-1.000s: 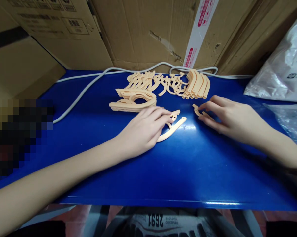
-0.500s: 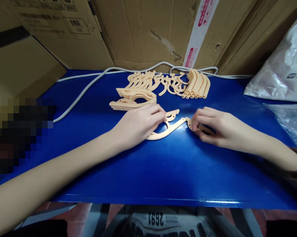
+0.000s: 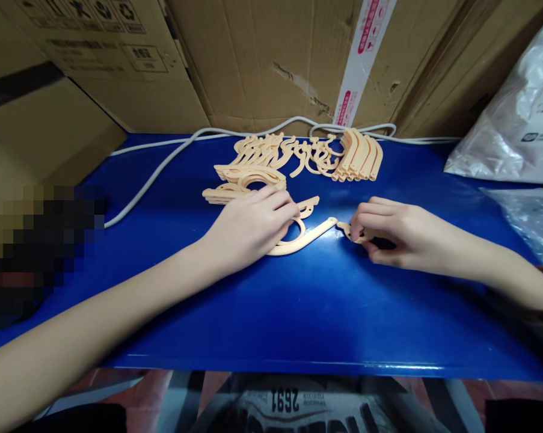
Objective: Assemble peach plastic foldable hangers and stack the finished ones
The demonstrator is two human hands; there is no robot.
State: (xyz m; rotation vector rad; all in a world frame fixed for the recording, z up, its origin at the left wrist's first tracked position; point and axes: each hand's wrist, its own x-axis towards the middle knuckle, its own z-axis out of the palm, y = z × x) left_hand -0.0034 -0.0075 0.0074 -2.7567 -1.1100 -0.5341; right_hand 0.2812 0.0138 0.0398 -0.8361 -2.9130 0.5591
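My left hand (image 3: 262,224) is closed over a beige plastic hanger piece (image 3: 309,240) with a round loop, pressing it near the blue table. One long arm of this piece reaches out to the right, and a shorter perforated part (image 3: 309,206) shows above it. My right hand (image 3: 388,230) pinches a smaller beige hanger piece (image 3: 346,230) between thumb and fingers; most of it is hidden. Its tip lies close to the long arm's end, with a narrow gap between. Directly behind my left hand is a stack of looped hanger pieces (image 3: 226,195).
On the blue table (image 3: 298,319), rows of hook-shaped pieces (image 3: 260,148) and curved arm pieces (image 3: 359,155) lie farther back. A white cable (image 3: 156,168) runs behind them. Cardboard boxes (image 3: 262,66) line the back, and a plastic bag (image 3: 501,132) sits at right.
The small piece in my right hand has turned and dropped slightly, opening a gap from the long arm's end. My left hand keeps its hold; the view has shifted a little.
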